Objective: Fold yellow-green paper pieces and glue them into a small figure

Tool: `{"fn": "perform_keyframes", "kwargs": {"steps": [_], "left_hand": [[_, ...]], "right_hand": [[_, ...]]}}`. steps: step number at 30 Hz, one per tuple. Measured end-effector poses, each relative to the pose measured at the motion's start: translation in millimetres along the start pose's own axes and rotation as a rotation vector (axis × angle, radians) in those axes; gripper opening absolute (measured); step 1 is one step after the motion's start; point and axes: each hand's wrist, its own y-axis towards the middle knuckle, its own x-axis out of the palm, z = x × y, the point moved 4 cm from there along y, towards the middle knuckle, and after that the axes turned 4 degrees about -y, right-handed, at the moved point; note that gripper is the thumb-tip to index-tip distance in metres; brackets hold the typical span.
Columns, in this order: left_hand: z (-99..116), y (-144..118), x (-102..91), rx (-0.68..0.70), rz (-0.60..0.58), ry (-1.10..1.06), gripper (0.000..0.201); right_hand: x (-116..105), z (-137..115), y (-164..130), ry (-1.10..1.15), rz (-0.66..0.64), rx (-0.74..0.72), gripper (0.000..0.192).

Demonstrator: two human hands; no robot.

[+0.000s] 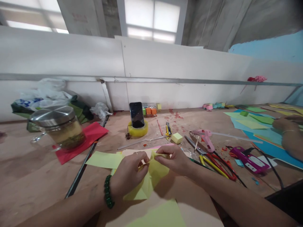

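Both hands meet at a creased sheet of yellow paper in front of me. My left hand, with a green bead bracelet on its wrist, pinches the sheet's left edge between thumb and fingers. On the right edge, near the top, my right hand pinches the same paper with thumb and forefinger. Beneath lies a pale board with another yellow sheet near its front. More yellow paper lies flat to the left of my left hand.
A lidded glass mug stands on red paper at left. Behind the hands are a phone, a tape roll and a utility knife. Scissors, pliers and a pink glue gun lie right. Another person's hand works far right.
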Motion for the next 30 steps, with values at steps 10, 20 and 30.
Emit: {"fn": "perform_keyframes", "kwargs": {"steps": [10,20,30], "left_hand": [[-2,4,3.1,-0.049,0.002,-0.312,0.013],[-7,6,11.8,-0.201,-0.129,-0.468,0.007],[4,1,3.4,-0.214,-0.132,-0.55,0.04]], "right_hand": [[6,-5,-6,-0.085,-0.055,-0.052,0.014],[2,-14,-7,-0.022,-0.27,0.03,0.019],[-3,-27,-16,-0.183,0.021,-0.161,0.014]]}}
